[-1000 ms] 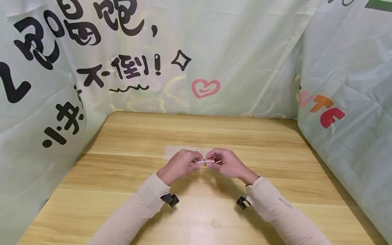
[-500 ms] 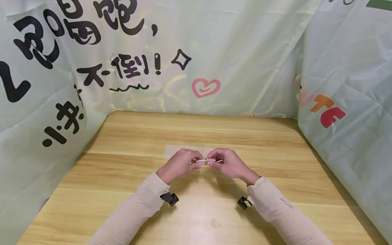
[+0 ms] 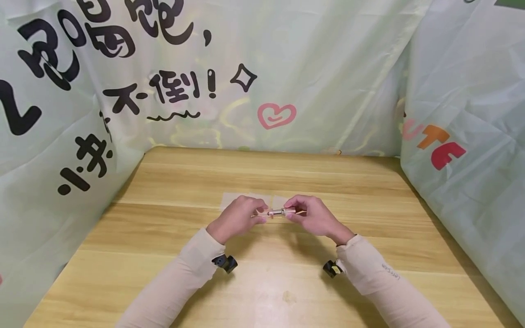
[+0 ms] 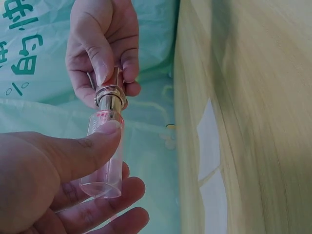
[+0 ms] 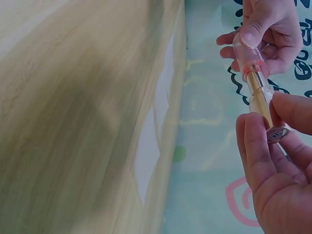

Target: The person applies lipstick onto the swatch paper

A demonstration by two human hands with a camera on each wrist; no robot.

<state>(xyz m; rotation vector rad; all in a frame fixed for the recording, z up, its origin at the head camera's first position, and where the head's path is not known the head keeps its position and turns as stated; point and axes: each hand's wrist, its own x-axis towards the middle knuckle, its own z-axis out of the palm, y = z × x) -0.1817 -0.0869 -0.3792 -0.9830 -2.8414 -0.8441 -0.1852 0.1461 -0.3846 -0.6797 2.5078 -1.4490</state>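
Note:
Between the two hands, above the table, is a lipstick (image 3: 279,212) with a clear cap and a shiny metallic base. My left hand (image 3: 239,213) pinches the clear cap (image 4: 101,184), thumb on the near side and fingers behind it. The base (image 5: 263,103) is gripped by my right hand (image 3: 315,216) between thumb and fingers. In the left wrist view, a silver inner tube (image 4: 110,103) shows between the base's ring and the cap's pinkish mouth, so the cap is drawn partway off. Fingers hide part of both ends.
Several pale flat pieces, like paper (image 3: 233,200), lie on the wooden table (image 3: 262,173) just beyond the hands. A printed fabric curtain (image 3: 328,82) encloses the back and sides. Small black cameras (image 3: 225,263) hang below the sleeve cuffs.
The hands have moved apart, the right one going rightward with the base. More of the silver inner tube shows between cap and base than before.

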